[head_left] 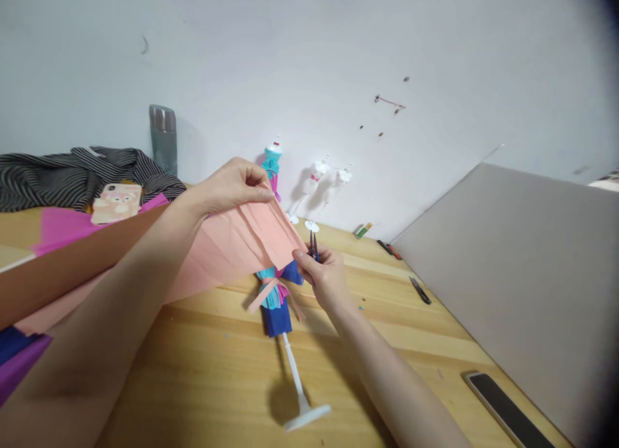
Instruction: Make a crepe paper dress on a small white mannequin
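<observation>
A long strip of peach crepe paper (217,248) stretches from the left side to the middle, its near end folded over. My left hand (239,189) pinches the upper corner of that folded end. At the lower corner, my right hand (322,271) grips the paper between thumb and fingers. Scissors (314,245) also rest in my right hand, blades pointing up. Below the paper a miniature dress form (276,306) stands on a white base (308,417), dressed in blue, turquoise and pink paper with a peach bow; its upper part is hidden.
Behind stand a turquoise-dressed form (272,161) and two white forms (316,177) by the wall. A striped cloth (62,177), bottle (163,138) and phone (117,204) are left. A cutter knife (420,291) and another phone (505,409) lie right, near a grey panel (522,267).
</observation>
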### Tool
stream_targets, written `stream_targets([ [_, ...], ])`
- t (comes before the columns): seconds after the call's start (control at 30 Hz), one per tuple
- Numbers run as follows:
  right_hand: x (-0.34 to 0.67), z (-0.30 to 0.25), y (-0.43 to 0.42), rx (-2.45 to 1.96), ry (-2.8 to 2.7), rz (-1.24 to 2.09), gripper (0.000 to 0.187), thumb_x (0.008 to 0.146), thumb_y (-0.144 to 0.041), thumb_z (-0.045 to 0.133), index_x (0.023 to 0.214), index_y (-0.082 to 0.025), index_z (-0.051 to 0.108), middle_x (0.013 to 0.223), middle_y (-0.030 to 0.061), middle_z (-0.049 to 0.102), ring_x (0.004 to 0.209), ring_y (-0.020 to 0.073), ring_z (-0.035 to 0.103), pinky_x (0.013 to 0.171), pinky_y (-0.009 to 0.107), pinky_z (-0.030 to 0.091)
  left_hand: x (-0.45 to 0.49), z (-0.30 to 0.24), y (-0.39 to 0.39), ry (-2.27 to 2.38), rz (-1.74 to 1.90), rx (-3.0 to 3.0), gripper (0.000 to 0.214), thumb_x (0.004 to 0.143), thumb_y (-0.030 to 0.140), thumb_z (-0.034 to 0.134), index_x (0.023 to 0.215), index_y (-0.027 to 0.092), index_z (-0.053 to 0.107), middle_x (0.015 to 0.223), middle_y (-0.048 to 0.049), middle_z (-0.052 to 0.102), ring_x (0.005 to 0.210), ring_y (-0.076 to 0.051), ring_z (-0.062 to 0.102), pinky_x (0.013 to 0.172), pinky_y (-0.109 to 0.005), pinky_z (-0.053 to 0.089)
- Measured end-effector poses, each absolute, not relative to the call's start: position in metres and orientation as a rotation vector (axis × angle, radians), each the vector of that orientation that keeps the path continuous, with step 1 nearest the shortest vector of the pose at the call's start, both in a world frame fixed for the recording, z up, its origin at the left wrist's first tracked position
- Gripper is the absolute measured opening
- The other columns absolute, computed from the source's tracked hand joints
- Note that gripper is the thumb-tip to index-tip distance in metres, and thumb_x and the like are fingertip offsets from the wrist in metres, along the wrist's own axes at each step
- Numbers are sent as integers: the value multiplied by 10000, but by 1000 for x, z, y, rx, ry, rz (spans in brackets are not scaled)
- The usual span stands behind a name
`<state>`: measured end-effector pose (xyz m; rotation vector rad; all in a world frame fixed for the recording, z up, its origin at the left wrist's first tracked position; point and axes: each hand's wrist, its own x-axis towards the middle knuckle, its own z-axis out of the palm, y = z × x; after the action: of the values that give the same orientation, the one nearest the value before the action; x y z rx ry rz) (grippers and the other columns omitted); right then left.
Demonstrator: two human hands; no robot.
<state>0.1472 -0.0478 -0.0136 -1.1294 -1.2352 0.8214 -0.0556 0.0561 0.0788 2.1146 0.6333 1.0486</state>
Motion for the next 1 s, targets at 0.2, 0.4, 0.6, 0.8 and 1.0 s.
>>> stream_targets([
  [0.2,153,-21,-42,-1153,-1184,838,312,656,-368,753,537,-158,556,411,-65,420,369,41,284,364,207,188,-59,76,59,694,981,1805,588,762,705,482,590,155,599,566,-29,560,573,-131,507,562,-259,361],
  [0.4,153,-21,-41,-1128,-1190,915,332,645,-390,759,540,-161,543,408,-62,427,350,37,275,352,207,177,-71,76,61,710,793,1842,547,732,692,543,698,157,650,738,-61,650,705,-161,570,627,-258,410],
  [0.6,151,-16,-44,-1130,-1203,948,327,627,-379,772,534,-157,552,407,-64,429,359,34,269,361,205,177,-66,72,57,711,667,2009,256,746,408,663,657,174,608,614,-7,577,546,-128,499,514,-251,337],
  [0.8,153,-13,-46,-1140,-1235,962,311,648,-358,763,541,-154,555,411,-66,437,359,29,265,368,204,185,-60,72,59,691,760,1922,109,690,248,697,738,151,691,697,-14,645,650,-125,558,609,-236,393],
  [1.0,154,-11,-47,-1083,-1218,991,356,685,-412,736,523,-155,549,421,-39,483,339,34,278,350,211,167,-59,72,60,695,819,1903,80,688,218,697,714,152,660,639,15,601,601,-101,535,590,-226,379],
])
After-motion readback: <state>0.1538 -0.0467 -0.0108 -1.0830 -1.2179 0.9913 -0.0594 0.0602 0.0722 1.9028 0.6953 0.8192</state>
